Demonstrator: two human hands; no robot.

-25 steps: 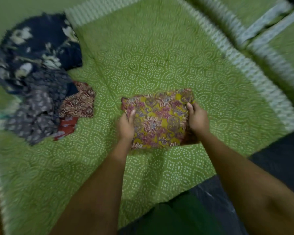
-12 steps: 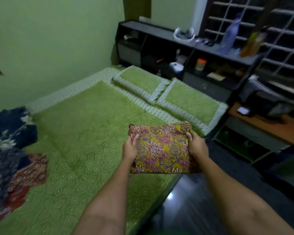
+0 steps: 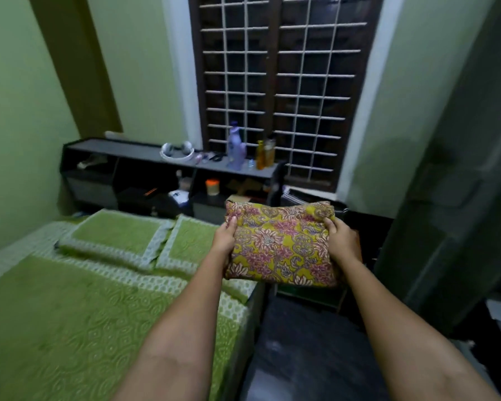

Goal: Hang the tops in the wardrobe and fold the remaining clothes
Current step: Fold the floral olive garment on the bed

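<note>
Beyond the bed's (image 3: 84, 328) right edge, above dark floor (image 3: 307, 357), the folded floral garment (image 3: 281, 246) is clamped at its sides by left hand (image 3: 224, 240) and right hand (image 3: 342, 241); headboard shelf (image 3: 145, 153) carries bottles (image 3: 236, 149).

Mustard folded cloth (image 3: 281, 244) with pink-and-cream florals; green bedspread (image 3: 70, 328) with white dots.

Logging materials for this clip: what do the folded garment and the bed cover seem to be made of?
Folded garment: thin printed woven cloth, probably cotton, matte, creasing softly under both hands. Bed cover: green quilted or embossed fabric, matte, with a raised pattern.
</note>
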